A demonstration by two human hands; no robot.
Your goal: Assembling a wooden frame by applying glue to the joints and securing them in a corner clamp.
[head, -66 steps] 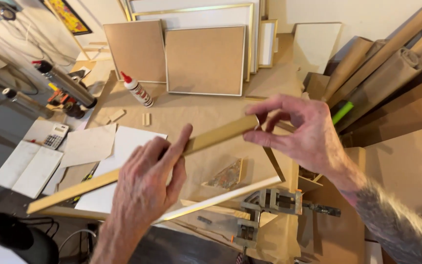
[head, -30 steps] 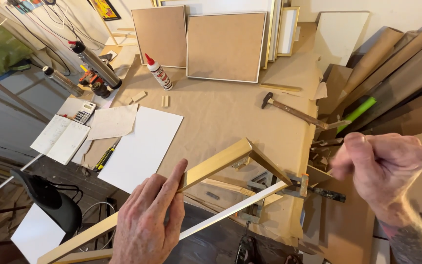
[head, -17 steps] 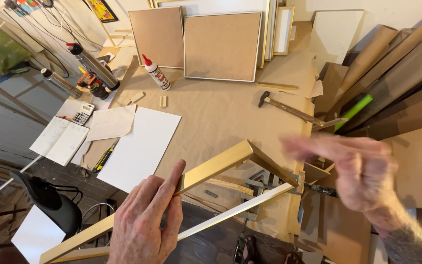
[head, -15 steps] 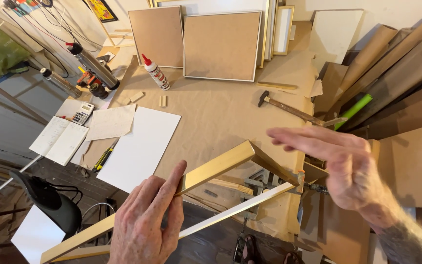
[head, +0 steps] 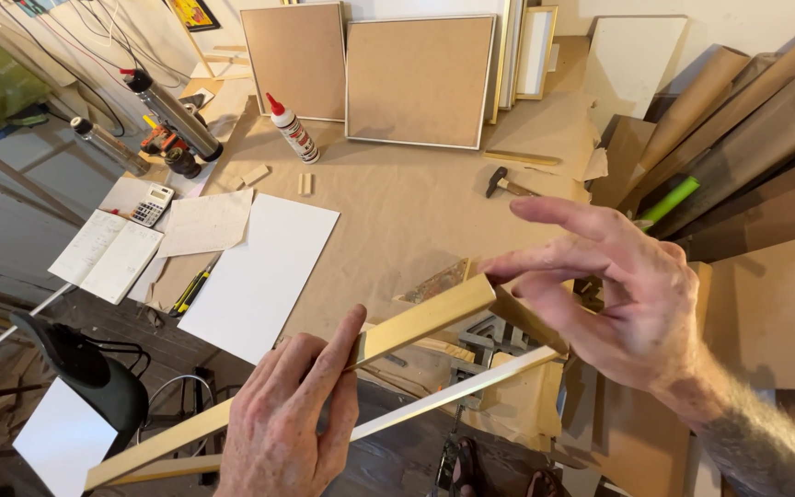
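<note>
A long pale wooden frame moulding (head: 416, 322) runs from lower left up to the middle, joined at a corner to a second piece. My left hand (head: 292, 423) grips the moulding from below, index finger laid along it. My right hand (head: 614, 290) hovers at the moulding's upper end with fingers spread, its fingertips at or just off the corner joint. A thin white strip (head: 457, 391) lies below the moulding. A metal corner clamp (head: 485, 336) sits partly hidden under the frame corner.
On the brown paper-covered table (head: 397, 207) lie a white board (head: 259, 276), a glue bottle (head: 292, 129), a hammer (head: 506, 184), a calculator (head: 153, 204) and a notebook (head: 108, 256). Framed panels (head: 420, 81) lean at the back; paper rolls (head: 756, 120) stand right.
My right hand let go of the moulding's end, drew back to the right as a fist, then came back leftward with fingers spread to the corner. My left hand kept its grip.
</note>
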